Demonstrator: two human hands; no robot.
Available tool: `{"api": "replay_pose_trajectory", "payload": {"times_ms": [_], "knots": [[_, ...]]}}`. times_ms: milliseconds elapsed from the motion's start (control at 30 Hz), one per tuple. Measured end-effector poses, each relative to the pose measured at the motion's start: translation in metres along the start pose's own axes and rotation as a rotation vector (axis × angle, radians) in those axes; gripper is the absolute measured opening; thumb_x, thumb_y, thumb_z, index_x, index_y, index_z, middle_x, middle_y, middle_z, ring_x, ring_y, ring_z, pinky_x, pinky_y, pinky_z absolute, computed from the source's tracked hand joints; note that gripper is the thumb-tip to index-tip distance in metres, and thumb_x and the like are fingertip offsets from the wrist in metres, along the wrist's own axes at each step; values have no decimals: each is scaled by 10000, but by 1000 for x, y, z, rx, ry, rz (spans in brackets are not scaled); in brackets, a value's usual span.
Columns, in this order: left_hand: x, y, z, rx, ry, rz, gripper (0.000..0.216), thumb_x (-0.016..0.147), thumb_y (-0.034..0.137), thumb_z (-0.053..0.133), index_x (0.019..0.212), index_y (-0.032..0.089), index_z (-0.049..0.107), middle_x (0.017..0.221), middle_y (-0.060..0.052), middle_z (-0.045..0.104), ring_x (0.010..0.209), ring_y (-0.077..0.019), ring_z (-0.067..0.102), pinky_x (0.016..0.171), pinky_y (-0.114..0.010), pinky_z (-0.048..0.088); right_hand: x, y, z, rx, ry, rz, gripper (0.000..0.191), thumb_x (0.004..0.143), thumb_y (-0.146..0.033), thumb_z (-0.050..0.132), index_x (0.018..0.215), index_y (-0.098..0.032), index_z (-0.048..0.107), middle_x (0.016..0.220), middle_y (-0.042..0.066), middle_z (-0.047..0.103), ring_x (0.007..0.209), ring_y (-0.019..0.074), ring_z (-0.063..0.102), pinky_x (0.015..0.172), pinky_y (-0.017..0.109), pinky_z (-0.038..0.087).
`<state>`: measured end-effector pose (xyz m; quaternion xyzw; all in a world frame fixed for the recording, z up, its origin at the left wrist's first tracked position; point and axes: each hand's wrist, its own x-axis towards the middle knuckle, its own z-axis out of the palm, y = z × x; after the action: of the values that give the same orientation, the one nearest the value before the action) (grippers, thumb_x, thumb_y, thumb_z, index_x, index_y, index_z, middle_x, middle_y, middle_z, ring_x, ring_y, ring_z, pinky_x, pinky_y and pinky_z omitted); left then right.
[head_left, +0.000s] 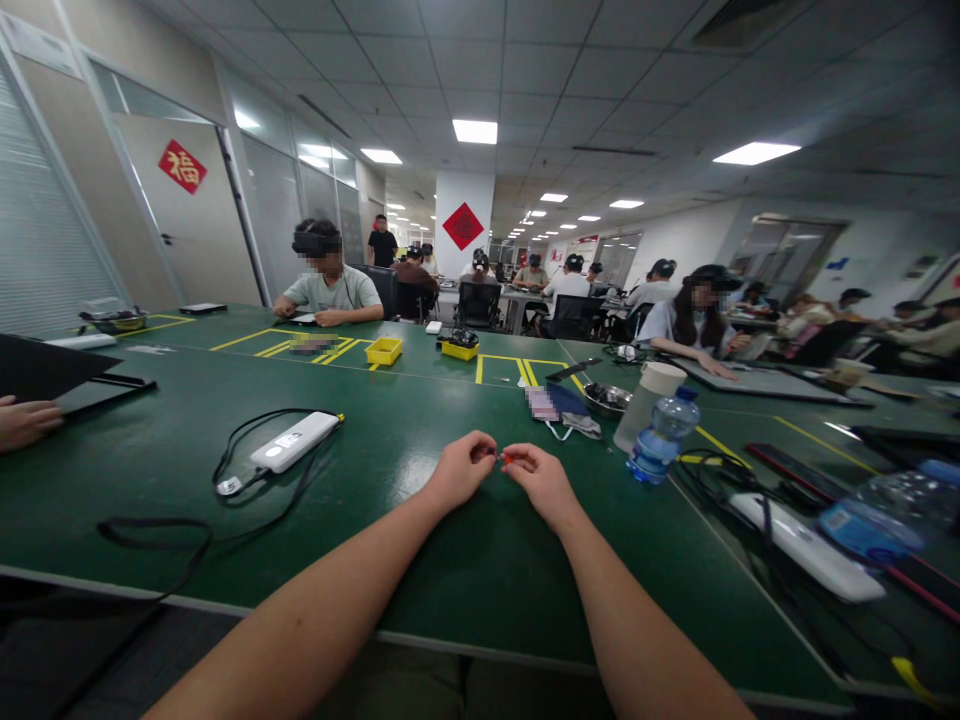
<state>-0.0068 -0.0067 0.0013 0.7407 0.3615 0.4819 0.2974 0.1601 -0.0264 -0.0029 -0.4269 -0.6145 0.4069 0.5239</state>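
Observation:
Both my hands rest on the green table (420, 560), knuckles up and fingertips meeting. My left hand (463, 468) and my right hand (537, 478) are closed in a pinch on a tiny red item (502, 458) held between them; it is too small to name. A white power bank (294, 441) with a black cable lies to the left of my left hand. A tilted plastic water bottle (663, 436) and a beige cup (646, 402) stand to the right of my right hand.
Yellow trays (384, 350) and yellow tape lines mark the far side of the table, with a metal bowl (606, 400) nearby. Another person's hand (26, 420) rests at the left edge. People wearing headsets sit across the table. Cables, a second bottle (885, 515) and a white device (806, 548) lie on the right.

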Motion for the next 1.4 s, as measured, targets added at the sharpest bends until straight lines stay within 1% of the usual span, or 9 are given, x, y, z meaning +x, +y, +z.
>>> {"api": "replay_pose_trajectory", "payload": {"times_ms": [133, 233, 400, 600, 767, 933, 1167, 1300, 1400], "knots": [[2, -2, 1, -246, -80, -150, 205, 754, 258, 542, 903, 133, 607, 720, -27, 614, 616, -110, 563, 589, -229, 459, -1, -1, -1, -52, 12, -10, 196, 701, -267, 591, 853, -151, 633, 778, 59, 669, 723, 173, 625, 689, 307, 484], [2, -3, 1, -417, -71, -239, 188, 726, 258, 584, 846, 114, 599, 717, -45, 622, 618, -116, 579, 597, -241, 471, -2, 0, -1, -21, 30, -16, 209, 709, -284, 592, 859, -143, 626, 770, 67, 667, 704, 167, 621, 687, 306, 486], [2, -5, 3, -575, -49, -265, 167, 663, 167, 626, 812, 119, 567, 831, -66, 641, 723, -137, 610, 688, -276, 479, -2, 1, 0, 139, 87, 29, 267, 654, -325, 658, 841, -148, 586, 775, 57, 654, 750, 193, 639, 721, 337, 503], [3, -3, 2, -548, -65, -248, 263, 663, 131, 621, 921, 124, 569, 878, -62, 637, 748, -130, 608, 714, -271, 475, -2, 1, 1, 183, 83, 44, 310, 627, -339, 689, 845, -148, 582, 815, 68, 657, 752, 192, 636, 705, 328, 500], [2, -2, 2, -468, -79, -199, 221, 674, 151, 624, 890, 122, 591, 840, -52, 642, 750, -130, 606, 731, -267, 471, -3, -1, 1, 142, 43, 19, 306, 611, -321, 704, 839, -156, 584, 798, 59, 667, 747, 186, 633, 738, 334, 494], [1, -1, 3, -388, -97, -212, 213, 664, 158, 636, 873, 121, 614, 807, -51, 654, 720, -133, 612, 700, -257, 477, -4, 0, 2, 52, 4, 12, 300, 617, -342, 691, 835, -171, 574, 790, 54, 672, 755, 200, 643, 738, 338, 494], [1, -3, 2, -338, -144, -194, 208, 663, 156, 634, 868, 118, 635, 813, -58, 664, 725, -141, 616, 689, -249, 472, -3, 2, 2, -108, -9, -39, 260, 643, -289, 652, 853, -166, 560, 737, 22, 639, 653, 154, 617, 633, 273, 475], [1, -5, 2, -289, -147, -161, 213, 672, 166, 626, 880, 123, 637, 815, -54, 663, 725, -142, 612, 681, -246, 470, -3, -1, 2, -248, -6, -107, 209, 680, -248, 593, 872, -174, 558, 748, 18, 623, 641, 138, 593, 613, 260, 460], [2, -6, 1, -237, -170, -128, 204, 681, 172, 617, 879, 125, 638, 814, -48, 661, 724, -140, 606, 670, -242, 466, -4, -5, 3, -377, 4, -193, 212, 689, -220, 565, 898, -189, 568, 769, 14, 605, 661, 132, 574, 646, 266, 456]]}}
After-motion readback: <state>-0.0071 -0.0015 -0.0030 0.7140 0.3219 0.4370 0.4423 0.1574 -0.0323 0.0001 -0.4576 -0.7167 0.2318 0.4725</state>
